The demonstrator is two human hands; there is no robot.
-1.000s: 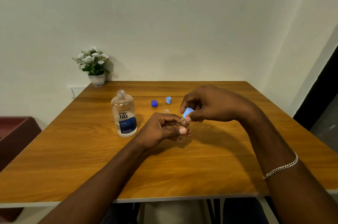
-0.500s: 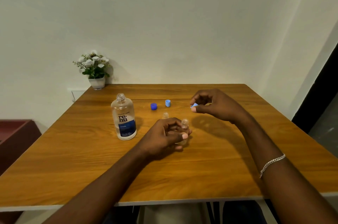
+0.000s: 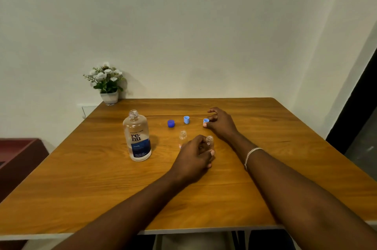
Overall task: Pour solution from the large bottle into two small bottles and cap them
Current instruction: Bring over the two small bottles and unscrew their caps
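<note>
The large clear bottle [image 3: 137, 137] with a blue label stands uncapped at the table's left centre. Its dark blue cap [image 3: 171, 123] lies behind, with a light blue cap [image 3: 186, 119] to its right. My left hand [image 3: 194, 157] grips a small clear bottle [image 3: 209, 141], open at the top, standing on the table. A second small open bottle [image 3: 182, 136] stands just left of that hand, partly hidden. My right hand [image 3: 221, 124] rests farther back, fingertips pinching another light blue cap [image 3: 206, 121] down on the table.
A wooden table [image 3: 285, 168] fills the view, its near edge at the bottom. A potted white-flower plant [image 3: 107, 84] stands at the back left corner by the wall. A dark red piece of furniture [image 3: 18, 156] is at the left.
My right hand took the light blue cap off the small bottle and carried it back and right down to the table. My left hand lowered the small bottle onto the table.
</note>
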